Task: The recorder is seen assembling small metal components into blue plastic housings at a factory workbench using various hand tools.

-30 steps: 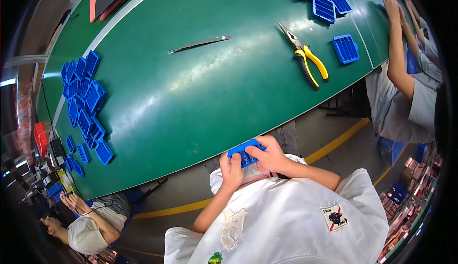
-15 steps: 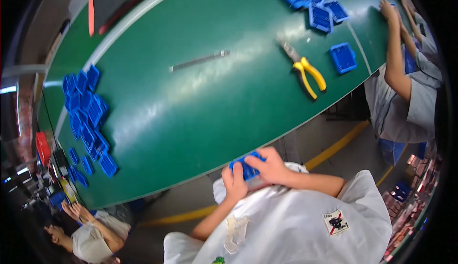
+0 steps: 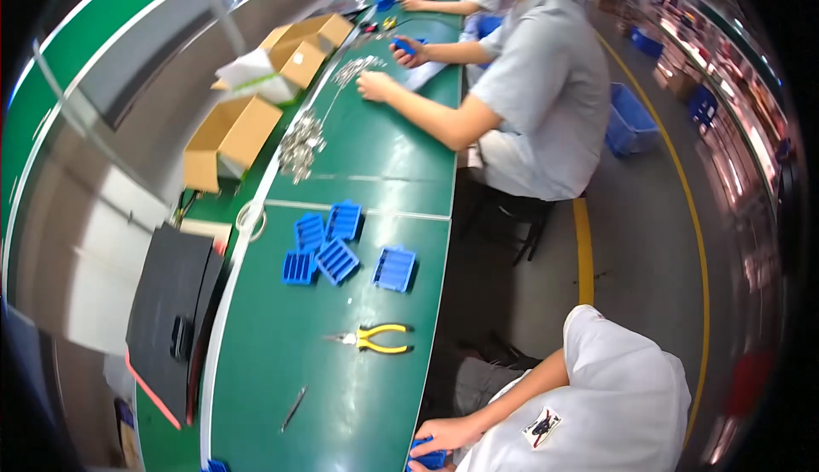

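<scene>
Low in the head view, at the table's near edge, my right hand is closed on a blue plastic case. Of my left hand only a bit of finger shows, pressed against the same case at the lower border; the rest is cut off. Pliers with yellow and black handles lie on the green table beyond my hands. A thin dark metal strip rests farther left.
Several blue slotted cases lie past the pliers, with another blue case apart. Small metal parts are heaped near a co-worker. Cardboard boxes and a black case line the left side.
My view has swung to the right, bringing the co-worker and boxes into sight. The case has stayed in my hands, now at the lower border.
</scene>
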A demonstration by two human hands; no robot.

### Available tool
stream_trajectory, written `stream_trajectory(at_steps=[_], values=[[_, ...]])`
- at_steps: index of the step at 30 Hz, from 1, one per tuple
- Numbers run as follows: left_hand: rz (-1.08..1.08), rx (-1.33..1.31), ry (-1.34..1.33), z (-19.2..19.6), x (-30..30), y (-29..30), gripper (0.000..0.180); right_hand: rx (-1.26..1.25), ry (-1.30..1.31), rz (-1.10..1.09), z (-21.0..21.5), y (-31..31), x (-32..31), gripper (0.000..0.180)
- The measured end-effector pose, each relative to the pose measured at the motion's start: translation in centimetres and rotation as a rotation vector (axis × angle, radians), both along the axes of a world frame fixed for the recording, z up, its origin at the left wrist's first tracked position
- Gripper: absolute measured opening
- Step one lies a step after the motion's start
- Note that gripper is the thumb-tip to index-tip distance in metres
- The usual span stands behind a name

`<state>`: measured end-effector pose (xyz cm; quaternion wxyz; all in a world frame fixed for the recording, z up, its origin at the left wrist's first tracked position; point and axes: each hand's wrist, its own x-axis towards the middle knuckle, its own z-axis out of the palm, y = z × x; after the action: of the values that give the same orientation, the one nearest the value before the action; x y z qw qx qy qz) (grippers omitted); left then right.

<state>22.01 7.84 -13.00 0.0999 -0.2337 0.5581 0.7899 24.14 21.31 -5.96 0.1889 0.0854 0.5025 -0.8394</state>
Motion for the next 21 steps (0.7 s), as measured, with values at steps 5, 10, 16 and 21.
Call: stream_trajectory(at_steps=[5, 10, 16, 21], values=[[-0.475, -0.371, 0.097, 2.1, -1.3, -0.7, 0.049, 0.180, 0.113, -0.057, 2.3, 1.2, 0.2, 0.027], [-0.811, -0.751, 0.194, 4.0, -1.1, -1.6, 0.039, 0.341, 0.085, -0.152, 4.2, 1.1, 0.4, 0.042], [-1.189, -1.244, 0.276, 4.5, -0.8, -3.9, 0.032, 0.363, 0.117, -0.121, 1.8, 0.8, -0.1, 0.043], [-0.972, -1.191, 0.384, 2.4, 0.9, -5.5, 0.030, 0.234, 0.035, -0.172, 5.9, 1.1, 0.4, 0.034]])
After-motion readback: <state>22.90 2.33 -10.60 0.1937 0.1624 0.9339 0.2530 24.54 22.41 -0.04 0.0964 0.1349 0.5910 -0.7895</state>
